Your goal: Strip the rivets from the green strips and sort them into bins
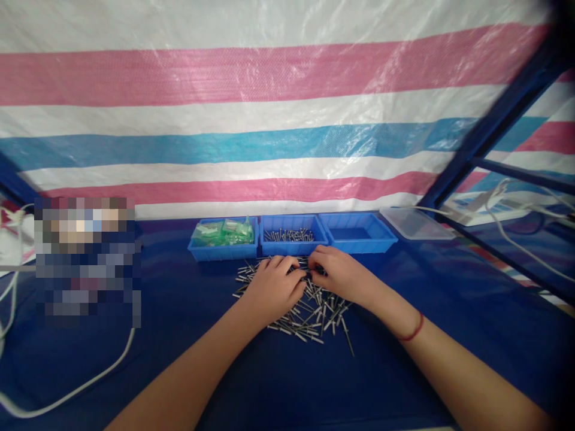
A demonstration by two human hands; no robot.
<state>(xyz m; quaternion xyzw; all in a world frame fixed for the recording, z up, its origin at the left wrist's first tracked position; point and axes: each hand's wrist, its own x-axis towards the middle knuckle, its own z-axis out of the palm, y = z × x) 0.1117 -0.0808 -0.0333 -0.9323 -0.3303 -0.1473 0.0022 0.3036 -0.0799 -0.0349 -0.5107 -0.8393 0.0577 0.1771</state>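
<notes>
A loose pile of silver blind rivets (321,305) with long thin stems lies on the blue table surface. My left hand (277,284) rests over the left part of this pile, its fingers bent down onto some rivets. At the pile's back right is my right hand (335,269), with fingers curled and thumb near the index finger; what lies in its grip is hidden. The fingertips of both hands almost meet. Just behind them, the middle blue bin (294,246) contains several small metal screws or rivets (290,236).
The left blue bin (220,254) holds green plastic packets (224,232). To the right stands another blue bin (359,245), then a clear plastic lid (417,224). A white cable (76,402) curves across the left side. Blue frame bars (498,108) slant up at right before a striped sheet.
</notes>
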